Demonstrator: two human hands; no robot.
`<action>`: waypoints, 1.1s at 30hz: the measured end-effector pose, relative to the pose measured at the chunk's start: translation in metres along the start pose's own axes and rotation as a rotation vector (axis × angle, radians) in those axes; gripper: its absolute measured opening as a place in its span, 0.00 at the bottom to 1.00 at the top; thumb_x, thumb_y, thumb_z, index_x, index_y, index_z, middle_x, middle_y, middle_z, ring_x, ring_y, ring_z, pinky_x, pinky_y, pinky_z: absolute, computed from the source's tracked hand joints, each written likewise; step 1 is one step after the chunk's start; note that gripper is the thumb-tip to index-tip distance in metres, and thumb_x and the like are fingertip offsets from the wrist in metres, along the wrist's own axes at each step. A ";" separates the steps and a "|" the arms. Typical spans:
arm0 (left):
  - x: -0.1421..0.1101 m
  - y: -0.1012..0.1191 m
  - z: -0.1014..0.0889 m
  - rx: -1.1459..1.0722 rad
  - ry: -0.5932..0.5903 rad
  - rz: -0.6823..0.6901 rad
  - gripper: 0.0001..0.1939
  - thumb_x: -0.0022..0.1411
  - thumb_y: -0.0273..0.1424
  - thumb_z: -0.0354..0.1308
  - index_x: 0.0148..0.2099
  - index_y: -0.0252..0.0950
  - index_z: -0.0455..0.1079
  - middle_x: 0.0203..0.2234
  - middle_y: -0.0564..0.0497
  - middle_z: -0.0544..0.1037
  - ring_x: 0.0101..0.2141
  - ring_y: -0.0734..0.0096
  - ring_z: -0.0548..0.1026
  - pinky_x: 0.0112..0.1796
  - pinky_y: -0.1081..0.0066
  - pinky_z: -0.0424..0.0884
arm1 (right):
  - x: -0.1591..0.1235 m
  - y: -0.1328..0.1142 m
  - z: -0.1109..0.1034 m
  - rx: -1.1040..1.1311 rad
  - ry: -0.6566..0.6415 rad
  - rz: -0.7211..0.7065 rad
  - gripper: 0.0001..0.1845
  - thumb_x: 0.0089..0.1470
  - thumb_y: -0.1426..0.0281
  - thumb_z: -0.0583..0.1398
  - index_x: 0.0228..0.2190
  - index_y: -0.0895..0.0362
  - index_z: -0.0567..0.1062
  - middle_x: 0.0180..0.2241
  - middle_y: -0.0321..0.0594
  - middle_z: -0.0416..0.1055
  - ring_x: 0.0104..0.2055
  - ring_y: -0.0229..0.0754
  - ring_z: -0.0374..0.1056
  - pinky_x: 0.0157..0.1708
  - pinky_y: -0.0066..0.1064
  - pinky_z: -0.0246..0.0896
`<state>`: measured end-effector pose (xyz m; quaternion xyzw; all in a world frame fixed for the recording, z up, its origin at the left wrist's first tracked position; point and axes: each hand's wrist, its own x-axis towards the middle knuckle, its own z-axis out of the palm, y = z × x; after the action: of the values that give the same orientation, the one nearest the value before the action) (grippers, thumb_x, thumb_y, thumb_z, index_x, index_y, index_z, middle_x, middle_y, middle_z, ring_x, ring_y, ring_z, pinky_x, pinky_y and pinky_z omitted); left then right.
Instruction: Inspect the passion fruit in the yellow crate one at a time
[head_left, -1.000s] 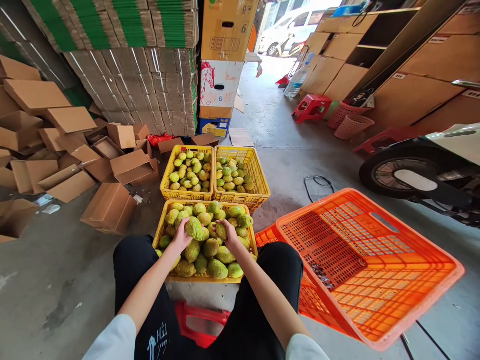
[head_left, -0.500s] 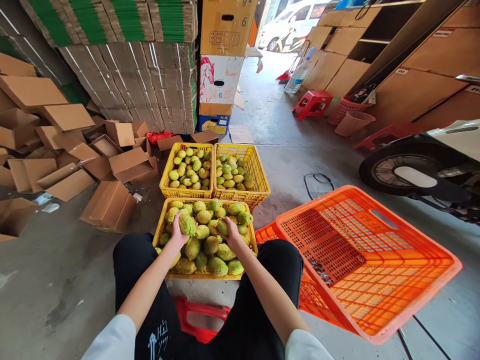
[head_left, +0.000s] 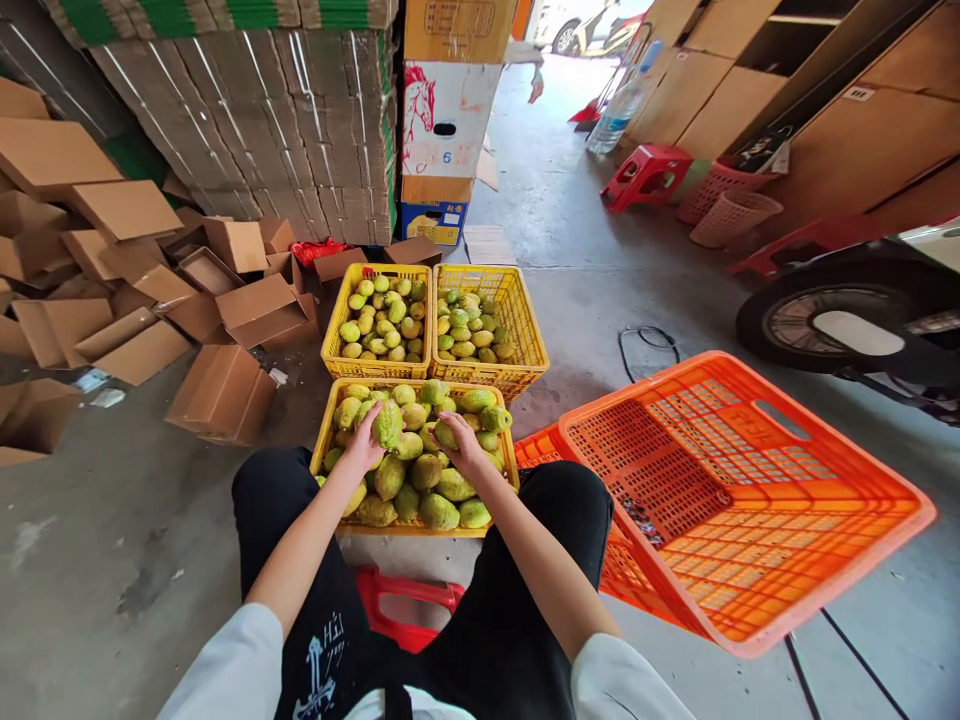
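Observation:
Between my knees stands a yellow crate (head_left: 324,432) heaped with large, bumpy green-yellow lemons (head_left: 439,511). Over its left half, my left hand (head_left: 366,440) grips one lemon (head_left: 388,425), thumb side up and the fruit roughly upright. My right hand (head_left: 466,443) is closed round another lemon (head_left: 445,436) at the right of the heap; its palm side is hidden, and whether that fruit still touches the pile I cannot tell. Just beyond are two more yellow crates, the left one (head_left: 328,340) and the right one (head_left: 534,330), both holding smaller-looking lemons.
An orange crate (head_left: 817,590) stands tilted by my right knee. A red stool (head_left: 409,640) is below me. Loose cardboard boxes (head_left: 225,395) lie to the left, before stacked flat cartons (head_left: 247,130). A motorbike wheel (head_left: 810,320) and a black cable (head_left: 649,338) are at right.
The view has tipped down slightly. In my left hand the lemon has turned more upright. My right hand keeps its hold on its lemon with little movement.

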<state>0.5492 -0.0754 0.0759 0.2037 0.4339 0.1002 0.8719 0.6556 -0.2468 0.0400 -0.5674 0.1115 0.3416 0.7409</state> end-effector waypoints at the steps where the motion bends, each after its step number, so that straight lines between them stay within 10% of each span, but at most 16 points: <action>1: -0.001 0.001 0.000 -0.015 0.005 0.011 0.08 0.84 0.35 0.65 0.58 0.41 0.80 0.50 0.37 0.94 0.58 0.38 0.94 0.57 0.48 0.94 | 0.000 -0.001 0.000 0.029 0.007 0.021 0.21 0.52 0.62 0.81 0.35 0.47 0.76 0.35 0.34 0.79 0.49 0.57 0.90 0.49 0.43 0.91; 14: -0.009 0.011 0.006 -0.097 0.022 0.059 0.13 0.89 0.45 0.65 0.54 0.42 0.80 0.41 0.43 0.90 0.56 0.41 0.92 0.55 0.52 0.92 | -0.008 -0.018 0.009 0.193 0.054 0.242 0.10 0.76 0.65 0.68 0.38 0.52 0.79 0.35 0.45 0.82 0.49 0.54 0.87 0.46 0.40 0.87; 23: -0.002 0.010 0.004 -0.333 0.037 0.141 0.17 0.92 0.38 0.55 0.68 0.45 0.84 0.54 0.43 0.94 0.65 0.45 0.93 0.61 0.53 0.93 | -0.001 -0.012 0.007 0.233 0.028 0.116 0.27 0.52 0.54 0.87 0.33 0.46 0.77 0.31 0.35 0.77 0.47 0.58 0.89 0.44 0.46 0.95; 33: -0.003 0.004 0.003 -0.276 0.032 0.106 0.10 0.81 0.35 0.67 0.60 0.43 0.84 0.54 0.41 0.95 0.66 0.42 0.93 0.65 0.52 0.92 | -0.005 -0.017 0.002 0.351 -0.080 0.253 0.13 0.62 0.61 0.75 0.38 0.46 0.76 0.35 0.42 0.83 0.47 0.56 0.88 0.39 0.41 0.92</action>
<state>0.5497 -0.0742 0.0816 0.1031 0.4183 0.2081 0.8781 0.6616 -0.2490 0.0565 -0.3972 0.2097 0.4294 0.7835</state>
